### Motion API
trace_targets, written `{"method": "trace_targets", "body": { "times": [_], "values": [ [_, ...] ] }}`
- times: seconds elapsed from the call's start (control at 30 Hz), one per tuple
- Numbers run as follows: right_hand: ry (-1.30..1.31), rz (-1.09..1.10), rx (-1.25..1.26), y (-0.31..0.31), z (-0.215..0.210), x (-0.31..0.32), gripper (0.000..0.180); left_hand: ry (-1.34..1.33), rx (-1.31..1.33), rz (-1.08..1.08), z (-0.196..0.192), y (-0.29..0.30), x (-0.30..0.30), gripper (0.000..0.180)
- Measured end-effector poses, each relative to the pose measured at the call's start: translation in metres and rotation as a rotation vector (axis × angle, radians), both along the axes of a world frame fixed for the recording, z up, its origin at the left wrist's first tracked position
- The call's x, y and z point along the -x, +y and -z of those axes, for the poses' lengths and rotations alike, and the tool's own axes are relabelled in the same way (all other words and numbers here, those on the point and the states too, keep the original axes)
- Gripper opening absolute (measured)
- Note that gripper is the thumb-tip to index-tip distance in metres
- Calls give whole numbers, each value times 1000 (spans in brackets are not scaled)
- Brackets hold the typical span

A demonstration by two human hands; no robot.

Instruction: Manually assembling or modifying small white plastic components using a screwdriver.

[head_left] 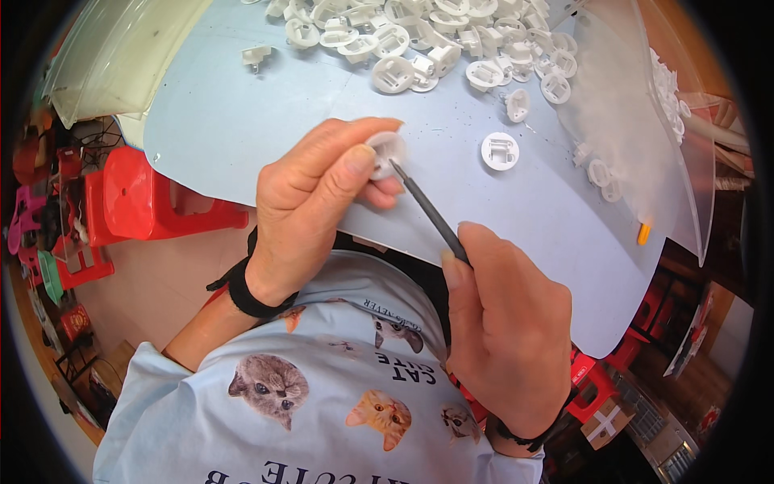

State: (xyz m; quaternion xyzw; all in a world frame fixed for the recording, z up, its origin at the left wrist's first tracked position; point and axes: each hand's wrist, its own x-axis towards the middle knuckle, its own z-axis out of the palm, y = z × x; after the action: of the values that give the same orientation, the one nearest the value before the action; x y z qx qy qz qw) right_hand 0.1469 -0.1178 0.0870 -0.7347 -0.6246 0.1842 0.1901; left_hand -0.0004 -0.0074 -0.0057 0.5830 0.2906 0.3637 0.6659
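My left hand pinches a round white plastic part by its edge between thumb and fingers, above the near side of the table. In my right hand is a pair of dark grey tweezers, held between thumb and forefinger. Their thin tip reaches the inner face of the part; whether it grips anything there is too small to tell. To the right of the tip, a single white round part with a moulded recess lies on the table.
A heap of similar white parts covers the table's far side. Clear plastic bins stand at the left and right. A short orange piece lies near the right bin. Red plastic stools stand on the floor at left.
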Motion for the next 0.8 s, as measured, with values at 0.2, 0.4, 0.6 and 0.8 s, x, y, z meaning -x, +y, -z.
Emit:
{"method": "trace_targets", "body": {
  "times": [0.2,0.4,0.6,0.8],
  "values": [
    [228,86,14,-6,-3,-11,15,-30,137,-37,-5,-1,-5,41],
    [230,43,39,-3,-2,-14,14,-78,217,-28,-6,0,-3,40],
    [224,48,49,2,-4,-11,13,-98,219,-17,-7,1,-4,40],
    [176,17,51,7,-5,-12,13,-74,234,-20,-8,2,-3,39]
  ]
}}
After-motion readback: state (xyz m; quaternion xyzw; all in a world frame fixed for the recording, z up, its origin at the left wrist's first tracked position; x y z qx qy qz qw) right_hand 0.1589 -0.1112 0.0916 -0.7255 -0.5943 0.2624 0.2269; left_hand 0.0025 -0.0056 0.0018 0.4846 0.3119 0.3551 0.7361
